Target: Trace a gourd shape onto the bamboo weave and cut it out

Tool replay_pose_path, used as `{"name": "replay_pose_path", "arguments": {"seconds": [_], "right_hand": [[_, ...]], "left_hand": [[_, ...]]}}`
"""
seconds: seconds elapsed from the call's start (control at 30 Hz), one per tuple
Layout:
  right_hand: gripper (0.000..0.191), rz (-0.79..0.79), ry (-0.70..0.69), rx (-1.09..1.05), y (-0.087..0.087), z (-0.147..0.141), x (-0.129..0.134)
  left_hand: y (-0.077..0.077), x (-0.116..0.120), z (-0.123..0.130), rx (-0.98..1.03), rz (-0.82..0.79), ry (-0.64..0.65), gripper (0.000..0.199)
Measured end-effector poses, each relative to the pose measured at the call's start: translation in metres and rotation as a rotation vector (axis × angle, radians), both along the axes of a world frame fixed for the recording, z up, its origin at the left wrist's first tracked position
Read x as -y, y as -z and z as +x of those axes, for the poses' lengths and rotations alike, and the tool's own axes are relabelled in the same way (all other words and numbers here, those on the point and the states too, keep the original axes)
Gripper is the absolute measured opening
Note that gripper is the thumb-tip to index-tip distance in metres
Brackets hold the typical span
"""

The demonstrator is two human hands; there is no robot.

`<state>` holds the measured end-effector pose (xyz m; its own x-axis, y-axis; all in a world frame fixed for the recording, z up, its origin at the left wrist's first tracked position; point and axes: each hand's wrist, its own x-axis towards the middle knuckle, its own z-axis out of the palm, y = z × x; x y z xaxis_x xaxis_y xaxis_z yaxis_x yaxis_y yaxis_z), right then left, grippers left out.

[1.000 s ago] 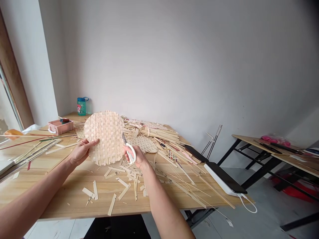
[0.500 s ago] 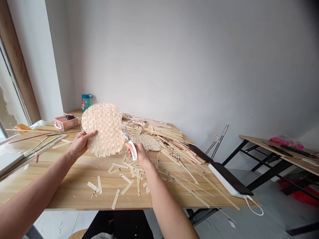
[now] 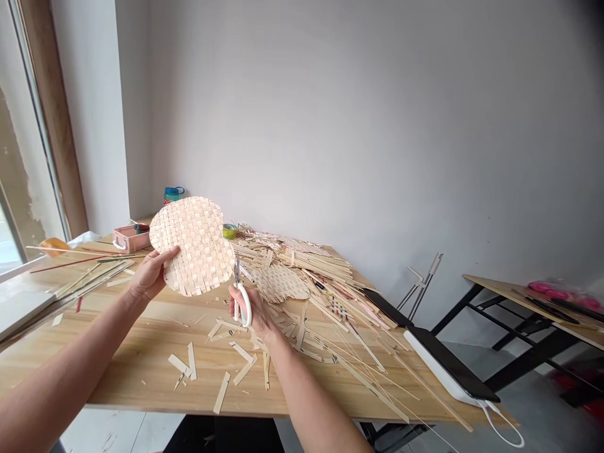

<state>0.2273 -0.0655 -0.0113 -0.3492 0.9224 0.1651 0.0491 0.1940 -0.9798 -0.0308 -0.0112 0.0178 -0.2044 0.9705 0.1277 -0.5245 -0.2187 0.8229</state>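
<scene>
A pale woven piece (image 3: 195, 242) with a rounded outline and a notch on its right side is held up above the table. My left hand (image 3: 155, 270) grips its lower left edge, thumb on the front face. My right hand (image 3: 252, 311) is closed round the white handles of a pair of scissors (image 3: 243, 305). The blades point upward beside the lower right edge of the woven piece; whether they touch it I cannot tell. Another woven piece (image 3: 280, 283) lies flat behind my right hand.
Cut strips (image 3: 221, 391) scatter over the wooden table (image 3: 155, 377). Long strips (image 3: 325, 264) pile up at the back. A pink box (image 3: 129, 240), a blue-lidded bottle (image 3: 173, 194) and a green tape roll (image 3: 229, 231) stand farther back. A black-and-white device (image 3: 448, 365) lies at the right edge.
The woven piece has turned and shifted slightly left, showing its notch. My right hand and the scissors have moved lower, with the blades now more upright. The view has shifted slightly.
</scene>
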Motion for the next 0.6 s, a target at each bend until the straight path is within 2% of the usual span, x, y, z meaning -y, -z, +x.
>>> {"name": "replay_pose_path", "arguments": {"seconds": [0.27,0.6], "right_hand": [[0.055,0.006,0.008,-0.036,-0.0037,-0.0001,0.002],[0.057,-0.06,0.025,-0.106,-0.0037,-0.0025,0.0004]], "left_hand": [[0.002,0.001,0.003,0.004,-0.009,0.022,0.036],[0.0018,0.0024,0.007,-0.003,-0.011,0.016,0.03]]}}
